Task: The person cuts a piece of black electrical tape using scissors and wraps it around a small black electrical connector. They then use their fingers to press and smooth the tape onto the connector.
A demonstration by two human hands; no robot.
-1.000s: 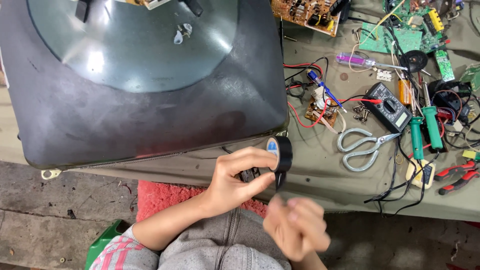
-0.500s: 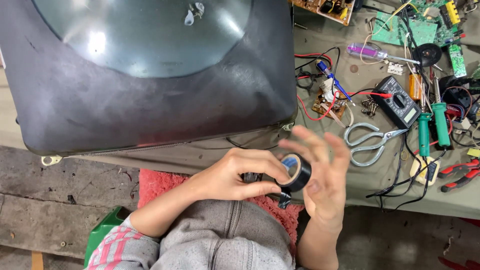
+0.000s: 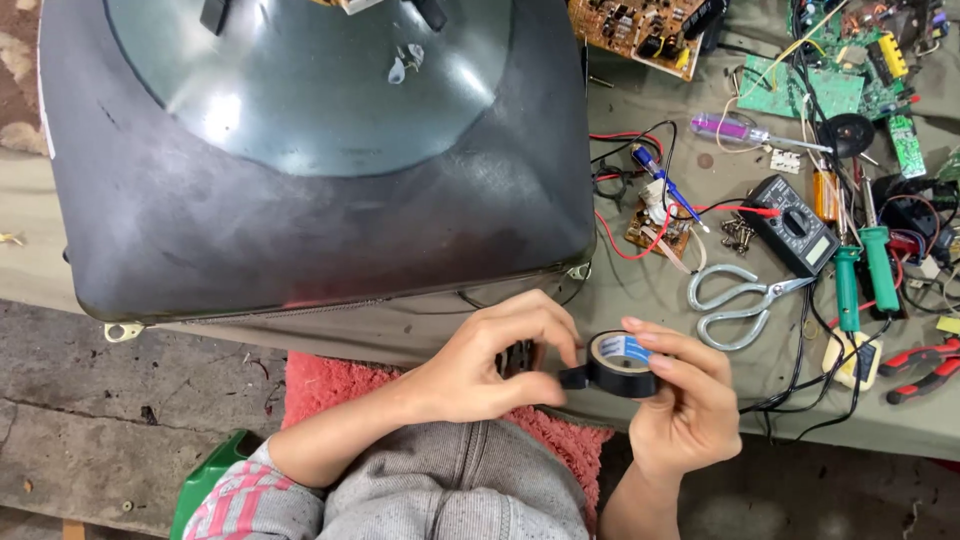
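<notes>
Right hand (image 3: 680, 410) grips the black tape roll (image 3: 620, 362) by the table edge (image 3: 640, 425); left hand (image 3: 495, 360) pinches its loose end. Best pull straight, keep tension, avoid folding.

Pink-white patterned sleeve (image 3: 250, 495), grey trousers (image 3: 450, 495)

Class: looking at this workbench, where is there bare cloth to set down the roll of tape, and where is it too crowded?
Bare cloth lies left of the scissors, between the picture tube and the small board, just above the hands. Another strip runs below the red-handled pliers. Crowded: the right side, around the multimeter, green screwdrivers and circuit boards.
</notes>
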